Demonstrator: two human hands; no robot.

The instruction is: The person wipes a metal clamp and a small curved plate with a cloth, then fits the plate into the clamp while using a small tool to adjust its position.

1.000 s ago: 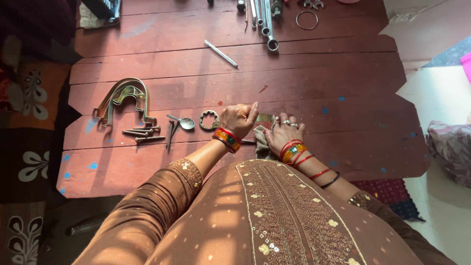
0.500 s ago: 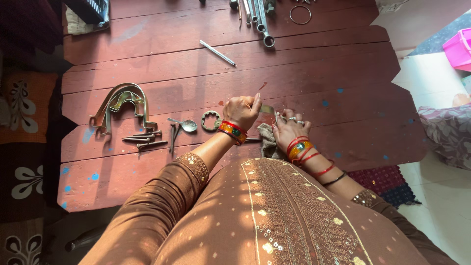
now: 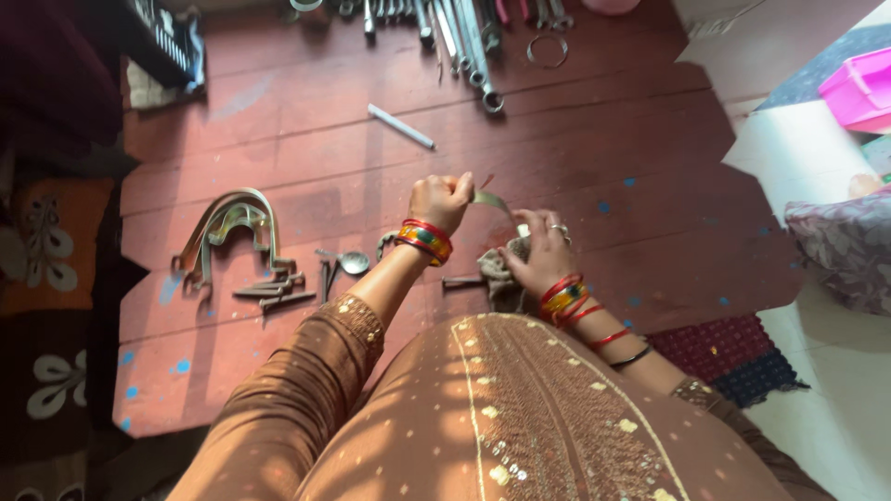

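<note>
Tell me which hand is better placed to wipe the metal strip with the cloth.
Right, probably: the right hand rests on the cloth beside the metal strip, while the left hand is closed on the strip's end.

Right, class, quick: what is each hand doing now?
Left hand: closed in a fist on a thin metal strip.
Right hand: fingers on the strip's other end, resting on a cloth.

Probably home workshop: red plank floor (image 3: 603, 111), wrench row (image 3: 464, 37), bolts (image 3: 274, 292), patterned rug (image 3: 46, 278).

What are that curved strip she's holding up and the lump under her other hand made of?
The thin curved strip, pinched in the left hand, looks like dull grey metal: it holds its bend and catches light. The lump under the right hand seems a crumpled, matte cloth, probably a rag.
</note>
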